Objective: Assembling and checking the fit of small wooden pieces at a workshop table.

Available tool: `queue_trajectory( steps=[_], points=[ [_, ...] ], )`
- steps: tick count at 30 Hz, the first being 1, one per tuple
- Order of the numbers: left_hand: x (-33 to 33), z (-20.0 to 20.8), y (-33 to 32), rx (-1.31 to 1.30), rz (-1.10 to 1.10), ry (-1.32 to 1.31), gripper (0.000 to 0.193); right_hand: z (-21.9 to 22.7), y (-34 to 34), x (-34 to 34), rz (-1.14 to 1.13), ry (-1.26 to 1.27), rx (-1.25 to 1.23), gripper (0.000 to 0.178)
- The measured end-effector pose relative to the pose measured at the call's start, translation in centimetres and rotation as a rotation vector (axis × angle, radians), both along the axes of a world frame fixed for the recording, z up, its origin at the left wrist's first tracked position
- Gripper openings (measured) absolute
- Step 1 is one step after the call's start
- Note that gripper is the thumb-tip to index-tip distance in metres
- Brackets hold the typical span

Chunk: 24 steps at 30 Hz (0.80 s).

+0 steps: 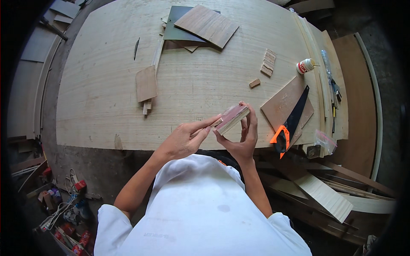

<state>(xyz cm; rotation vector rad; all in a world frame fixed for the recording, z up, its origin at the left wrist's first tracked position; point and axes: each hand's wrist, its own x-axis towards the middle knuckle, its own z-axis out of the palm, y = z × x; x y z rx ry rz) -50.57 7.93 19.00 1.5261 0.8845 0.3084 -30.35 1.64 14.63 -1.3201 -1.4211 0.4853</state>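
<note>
Above the near edge of the bench: a small wooden block (232, 118) sits in my hands, its top face reddish, its side pale and layered
Block axis: long side runs from lower left up to upper right, tilted, held clear of the plywood sheet (106, 85)
My right hand (243, 138): closed round the block from below and the far side, thumb on the near edge, fingers wrapped up its right end; this hand carries it
My left hand (183, 138): narrow, fingers stretched together, fingertips touching the block's lower-left end
Nearer hand: both meet at the block, the right under it, the left coming in from the left along its length
Just right of my hands: a handsaw (291, 121) with black blade and orange handle lies on a brown board (279, 104)
Farther out: a small offcut (254, 83), a row of little wood pieces (268, 62), a glue bottle (306, 65) near the right edge
Far side: stacked veneer panels (200, 25); to the left a flat panel on a strip (146, 85)
</note>
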Motion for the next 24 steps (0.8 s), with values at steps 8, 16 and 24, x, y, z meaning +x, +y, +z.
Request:
queue_trajectory(
  steps=[8, 16, 24],
  points=[
    [-0.1, 1.9, 0.2, -0.003, 0.007, -0.087, 0.047, 0.5, 0.7, -0.6, -0.033, 0.049, -0.015, 0.11],
    [-0.5, 1.4, 0.2, 0.083, 0.034, -0.177, 0.047, 1.8, 0.3, -1.2, -0.071, -0.002, 0.03, 0.108],
    [-0.5, 0.8, 0.6, 0.194, 0.014, -0.179, 0.049, 1.8, 0.8, -0.8, -0.064, -0.084, 0.119, 0.108]
  ],
)
